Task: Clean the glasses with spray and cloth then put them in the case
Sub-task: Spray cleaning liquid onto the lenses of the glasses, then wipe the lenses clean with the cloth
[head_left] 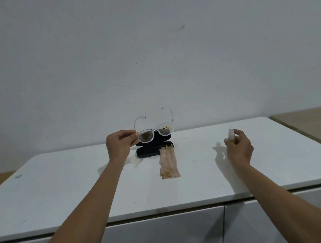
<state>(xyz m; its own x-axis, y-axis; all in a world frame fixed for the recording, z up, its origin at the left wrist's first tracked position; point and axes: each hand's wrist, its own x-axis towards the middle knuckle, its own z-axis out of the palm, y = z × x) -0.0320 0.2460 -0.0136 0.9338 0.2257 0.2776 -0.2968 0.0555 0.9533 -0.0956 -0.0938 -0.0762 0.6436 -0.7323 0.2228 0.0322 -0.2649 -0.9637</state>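
I have the glasses (153, 130) up in the air over the back middle of the counter (65, 185), pinched by my left hand (120, 144) at the outer corner of one lens, where the temple hinges. The frame is clear plastic and looks light and fairly stiff, with both temples unfolded and pointing up and away. I judge the frame corner or the bridge the safest hold; fingers on the lenses would only smear them, and the thin temples may flex.

My right hand (238, 148) is wrapped around the small spray bottle (231, 134), nozzle end up, well apart from the glasses toward the right side. A tiny cap (218, 143) sits on the counter just beside it; the bottle is probably light and easy to tip.

Behind and below the glasses the dark case (154, 150) lies open near the back edge. The tan cloth (168, 163), soft and crumpled lengthwise, touches its front.

I can read no brand, label or writing anywhere.
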